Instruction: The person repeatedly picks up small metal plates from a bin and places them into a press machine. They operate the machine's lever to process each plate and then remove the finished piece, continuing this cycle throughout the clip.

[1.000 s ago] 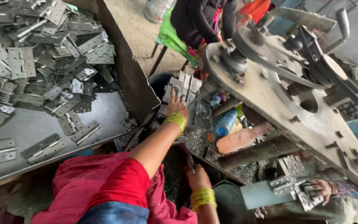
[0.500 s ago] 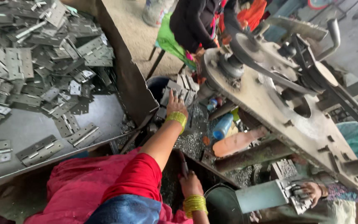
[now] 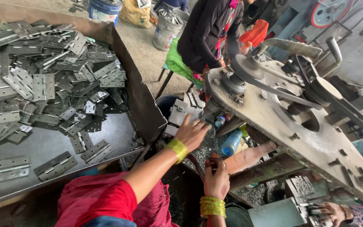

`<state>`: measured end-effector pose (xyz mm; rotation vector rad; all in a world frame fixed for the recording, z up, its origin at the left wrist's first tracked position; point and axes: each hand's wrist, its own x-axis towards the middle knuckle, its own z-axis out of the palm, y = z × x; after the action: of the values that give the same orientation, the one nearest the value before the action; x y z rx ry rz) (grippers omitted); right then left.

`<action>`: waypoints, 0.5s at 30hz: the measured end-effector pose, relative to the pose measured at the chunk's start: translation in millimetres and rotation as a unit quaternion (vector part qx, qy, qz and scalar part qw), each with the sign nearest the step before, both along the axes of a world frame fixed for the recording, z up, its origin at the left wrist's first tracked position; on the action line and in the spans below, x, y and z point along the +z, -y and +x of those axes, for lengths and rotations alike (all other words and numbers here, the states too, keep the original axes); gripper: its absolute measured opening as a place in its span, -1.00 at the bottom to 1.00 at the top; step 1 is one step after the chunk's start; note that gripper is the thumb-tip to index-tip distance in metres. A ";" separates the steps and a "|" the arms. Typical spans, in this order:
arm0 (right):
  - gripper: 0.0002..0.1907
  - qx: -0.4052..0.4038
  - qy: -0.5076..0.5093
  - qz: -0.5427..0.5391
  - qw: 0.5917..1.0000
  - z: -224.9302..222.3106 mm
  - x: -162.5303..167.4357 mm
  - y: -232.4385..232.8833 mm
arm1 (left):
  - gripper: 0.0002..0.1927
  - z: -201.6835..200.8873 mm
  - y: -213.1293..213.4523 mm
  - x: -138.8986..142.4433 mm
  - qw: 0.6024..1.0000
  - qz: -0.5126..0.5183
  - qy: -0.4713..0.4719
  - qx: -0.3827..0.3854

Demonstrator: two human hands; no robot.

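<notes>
From the head camera, the left hand (image 3: 193,132) reaches forward with its fingers spread apart and laid flat on a small stack of metal hinge plates (image 3: 181,114) that sits under the near end of the press machine (image 3: 274,113). The hand rests on the plates rather than closing round them; whether any plate is pinched between thumb and fingers cannot be told. A yellow bangle (image 3: 177,149) circles that wrist, and a red sleeve (image 3: 106,201) covers the upper arm.

The right hand (image 3: 216,178) is lower, near the bottom edge of the view, curled shut around something dark and narrow that is mostly hidden by the fingers; what it is cannot be told. A stack of yellow-green bangles (image 3: 212,207) sits on that wrist.

To the left, a big sheet-metal tray (image 3: 47,145) carries a heap of grey hinges (image 3: 43,80) piled toward its far and left edges, with a few single hinges lying along its near edge. Its right corner points toward the stack under the left hand.

Just beyond the hands, a blue plastic bottle (image 3: 232,143) lies among metal shavings beneath the machine. Another person in a dark top (image 3: 206,33) sits on a green-covered stool (image 3: 177,63) at the far side of the machine. At the bottom right corner a third person's hand (image 3: 330,211) holds small metal parts. The floor beyond is bare concrete with buckets (image 3: 167,27) standing on it.
</notes>
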<state>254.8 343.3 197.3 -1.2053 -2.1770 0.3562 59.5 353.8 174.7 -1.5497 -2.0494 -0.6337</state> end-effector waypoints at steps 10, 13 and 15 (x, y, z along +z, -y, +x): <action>-0.73 0.018 -0.027 -0.031 0.999 3.8 -5.5 -5.8 | -0.65 5.5 -3.9 -22.5 0.986 -0.115 0.044 0.116; -0.72 0.015 0.023 -0.025 0.999 3.2 -9.0 -9.0 | -0.63 4.0 15.2 -41.2 0.982 -0.135 0.058 0.117; -0.70 0.032 0.045 -0.002 0.998 1.3 -10.9 -10.7 | -0.63 10.7 20.9 -40.1 0.970 -0.198 0.084 0.112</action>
<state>256.1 354.0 186.3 -1.1770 -2.2980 0.3392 70.2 332.9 134.7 -1.4751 -2.5544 -0.2882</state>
